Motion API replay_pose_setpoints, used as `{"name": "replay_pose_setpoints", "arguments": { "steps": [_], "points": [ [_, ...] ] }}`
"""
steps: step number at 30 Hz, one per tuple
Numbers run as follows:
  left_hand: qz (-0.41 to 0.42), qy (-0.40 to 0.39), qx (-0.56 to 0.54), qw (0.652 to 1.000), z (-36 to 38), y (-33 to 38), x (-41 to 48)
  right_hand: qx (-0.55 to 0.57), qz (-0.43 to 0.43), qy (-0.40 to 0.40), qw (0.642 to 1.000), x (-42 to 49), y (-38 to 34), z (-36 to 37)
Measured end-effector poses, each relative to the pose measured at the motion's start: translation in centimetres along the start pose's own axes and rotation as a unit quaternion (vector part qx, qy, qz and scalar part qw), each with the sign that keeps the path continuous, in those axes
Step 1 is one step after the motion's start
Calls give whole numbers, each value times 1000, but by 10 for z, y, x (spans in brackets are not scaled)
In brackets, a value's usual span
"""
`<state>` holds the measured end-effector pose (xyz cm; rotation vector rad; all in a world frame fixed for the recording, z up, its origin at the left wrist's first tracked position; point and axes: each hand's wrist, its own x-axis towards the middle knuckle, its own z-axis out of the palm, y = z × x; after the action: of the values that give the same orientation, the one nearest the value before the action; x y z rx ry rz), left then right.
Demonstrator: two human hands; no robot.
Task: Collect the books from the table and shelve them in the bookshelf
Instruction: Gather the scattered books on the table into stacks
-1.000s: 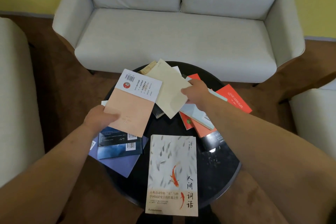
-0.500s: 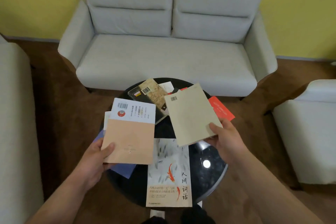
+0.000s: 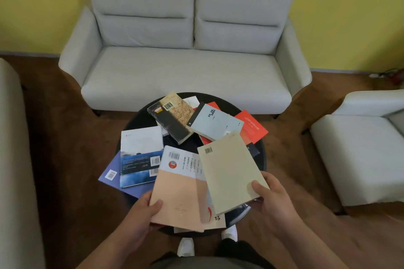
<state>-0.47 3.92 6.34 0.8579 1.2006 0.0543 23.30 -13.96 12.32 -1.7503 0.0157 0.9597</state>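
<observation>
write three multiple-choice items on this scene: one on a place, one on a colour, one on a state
1. Where on the round table does the purple book lie? A near left B far right C far centre
2. The left hand grips a paperback coloured: A green B black C peach
3. The right hand is: A flat on the table B gripping a beige book C hanging empty

1 A: it overhangs the near left edge. 2 C: peach cover under a white band. 3 B: its thumb lies on the beige cover.
</observation>
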Motion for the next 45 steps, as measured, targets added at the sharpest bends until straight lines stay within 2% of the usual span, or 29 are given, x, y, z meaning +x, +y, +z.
{"name": "replay_pose_setpoints", "arguments": {
  "steps": [2,5,9,12,17,19,20,22,24,27,28,30,32,34,37,40,45],
  "points": [
    [-24,-36,47,998,7,-4,2,-45,-44,2,998,-5,0,4],
    [-43,-71,179,980,21,-10,6,-133,-129,2,983,-11,0,13],
    [-35,-52,250,966,29,-19,15,-298,-224,-61,926,-17,5,24],
    [-34,-29,227,973,29,-21,21,-436,-235,-134,858,-16,21,38],
    [-56,-26,111,992,35,-10,13,-482,-197,-187,833,-15,27,62],
    [-27,-13,38,999,36,-8,15,-499,-173,-219,821,-13,29,69],
    [-3,-7,17,1000,37,-6,16,-497,-157,-238,820,-12,31,72],
    [33,1,40,999,38,-2,20,-470,-124,-262,833,-9,35,74],
    [60,9,137,989,37,-1,25,-440,-126,-218,862,2,36,71],
    [89,14,247,965,35,-3,37,-409,-133,-92,898,30,35,62],
    [98,13,266,959,36,-1,38,-404,-122,-76,903,41,36,60],
    [101,15,273,956,40,0,41,-395,-56,-107,911,54,37,59],
    [100,14,254,962,44,0,44,-385,3,-150,911,59,42,61],
    [83,8,217,973,46,-3,49,-379,18,-132,916,61,51,61],
    [26,-30,134,990,45,-8,53,-392,25,-91,915,65,61,62],
    [4,-32,83,996,46,-4,57,-378,20,-67,923,69,58,62],
    [-16,-37,24,999,52,4,64,-362,8,-94,928,73,49,65]
  ]
}}
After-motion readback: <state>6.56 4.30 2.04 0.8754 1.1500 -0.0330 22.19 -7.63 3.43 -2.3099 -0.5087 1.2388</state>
